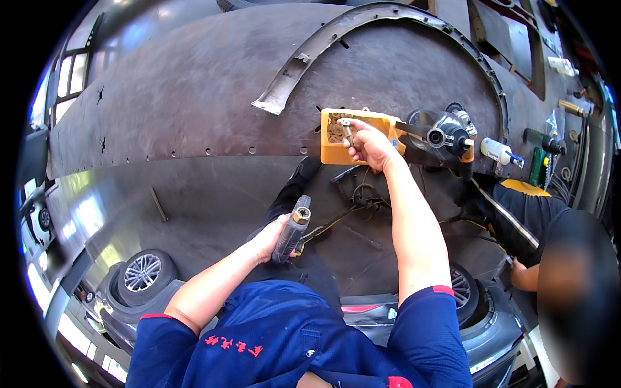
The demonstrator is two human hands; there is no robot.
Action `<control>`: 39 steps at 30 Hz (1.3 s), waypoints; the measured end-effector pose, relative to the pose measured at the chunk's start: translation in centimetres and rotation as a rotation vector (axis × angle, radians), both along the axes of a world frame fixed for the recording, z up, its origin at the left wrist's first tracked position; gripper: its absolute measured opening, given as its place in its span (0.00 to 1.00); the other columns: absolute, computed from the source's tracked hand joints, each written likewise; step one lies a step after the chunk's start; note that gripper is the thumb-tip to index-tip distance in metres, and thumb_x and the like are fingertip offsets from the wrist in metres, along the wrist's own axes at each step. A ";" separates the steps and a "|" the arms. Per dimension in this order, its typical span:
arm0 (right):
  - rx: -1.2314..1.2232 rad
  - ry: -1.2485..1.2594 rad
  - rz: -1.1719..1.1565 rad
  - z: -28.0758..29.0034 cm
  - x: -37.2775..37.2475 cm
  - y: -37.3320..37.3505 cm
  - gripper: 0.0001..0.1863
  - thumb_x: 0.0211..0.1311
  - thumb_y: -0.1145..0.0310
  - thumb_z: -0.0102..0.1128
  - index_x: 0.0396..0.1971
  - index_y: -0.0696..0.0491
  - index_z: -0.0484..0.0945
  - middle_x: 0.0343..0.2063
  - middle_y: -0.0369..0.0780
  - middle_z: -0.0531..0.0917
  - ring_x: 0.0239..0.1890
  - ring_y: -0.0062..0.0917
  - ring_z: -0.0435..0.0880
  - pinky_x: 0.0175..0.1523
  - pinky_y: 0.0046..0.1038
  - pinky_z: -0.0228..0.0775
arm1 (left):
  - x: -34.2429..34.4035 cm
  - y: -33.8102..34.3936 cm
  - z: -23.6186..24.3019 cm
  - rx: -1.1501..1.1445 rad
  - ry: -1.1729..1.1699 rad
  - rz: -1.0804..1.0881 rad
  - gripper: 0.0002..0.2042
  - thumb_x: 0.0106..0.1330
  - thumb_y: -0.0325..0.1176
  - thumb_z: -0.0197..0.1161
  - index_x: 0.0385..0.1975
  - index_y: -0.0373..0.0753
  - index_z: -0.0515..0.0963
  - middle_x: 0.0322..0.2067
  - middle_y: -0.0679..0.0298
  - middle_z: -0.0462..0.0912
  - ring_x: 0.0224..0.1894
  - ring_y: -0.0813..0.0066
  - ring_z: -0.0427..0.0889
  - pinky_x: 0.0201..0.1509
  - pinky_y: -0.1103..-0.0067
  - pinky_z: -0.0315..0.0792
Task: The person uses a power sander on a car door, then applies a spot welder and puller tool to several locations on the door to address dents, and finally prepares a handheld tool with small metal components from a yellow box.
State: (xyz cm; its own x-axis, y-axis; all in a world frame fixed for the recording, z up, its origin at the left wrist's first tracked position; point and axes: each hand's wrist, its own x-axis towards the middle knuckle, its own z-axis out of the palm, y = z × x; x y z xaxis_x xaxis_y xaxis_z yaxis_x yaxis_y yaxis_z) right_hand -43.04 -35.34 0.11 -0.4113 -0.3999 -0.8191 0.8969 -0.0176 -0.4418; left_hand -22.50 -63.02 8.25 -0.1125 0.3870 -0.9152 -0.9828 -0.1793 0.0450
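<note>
A small, silvery, cylindrical metal piece (347,131) is pinched between the thumb and fingers of the right hand (372,147), standing roughly upright over an open, yellow, box-shaped plastic bin (352,155). Small, tan-coloured loose parts (335,131) lie inside the bin; whether the hand touches its rim is hard to tell. Nearer the body, the left hand (265,242) is wrapped around a thick, dark grey, elongated tool (288,239), its brass-coloured fitting (301,215) pointing up and away from the person. The bin sits at the near edge of a broad, dark, scuffed metal tabletop (194,97). Just right of it stands a black and silver device with a rounded body (440,126), and farther right lies a white bottle with a blue top (497,150). Beyond the bin, a long, grey, curved arch-shaped strip (388,10) spans the tabletop. At the right, another person in dark clothing (517,223) is near the table; at the lower left is a multi-spoked silver car wheel (143,272).
</note>
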 end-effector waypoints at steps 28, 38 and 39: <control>0.079 -0.047 -0.742 3.0 6.6 1.1 0.24 0.78 0.47 0.45 0.35 0.53 0.76 0.23 0.34 0.75 0.25 0.21 0.73 0.37 0.28 0.72 | -4.6 1.7 1.0 0.071 0.082 -0.392 0.19 0.76 0.50 0.41 0.53 0.44 0.72 0.34 0.60 0.79 0.28 0.71 0.80 0.27 0.74 0.79; -0.065 0.566 -0.934 23.1 21.9 -5.0 0.10 0.81 0.67 0.40 0.54 0.54 0.65 0.51 0.48 0.81 0.55 0.36 0.82 0.63 0.38 0.73 | -4.6 5.2 4.9 0.219 0.202 -0.757 0.23 0.78 0.47 0.37 0.58 0.41 0.73 0.41 0.62 0.83 0.36 0.73 0.83 0.37 0.75 0.80; -0.012 0.622 -0.904 23.7 23.6 -5.3 0.09 0.81 0.69 0.39 0.54 0.53 0.65 0.51 0.47 0.81 0.54 0.33 0.82 0.62 0.36 0.73 | -4.4 5.8 5.6 0.236 0.212 -0.805 0.23 0.78 0.47 0.37 0.58 0.41 0.73 0.41 0.62 0.83 0.36 0.73 0.83 0.37 0.75 0.80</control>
State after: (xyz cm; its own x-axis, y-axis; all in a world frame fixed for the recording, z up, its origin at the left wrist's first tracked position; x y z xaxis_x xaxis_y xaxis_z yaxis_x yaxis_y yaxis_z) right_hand -19.40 -40.60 23.77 -0.8965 0.2510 -0.3651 0.1713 -0.5636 -0.8081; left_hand -26.94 -57.19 13.86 0.1183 0.5994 -0.7917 -0.7895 0.5403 0.2911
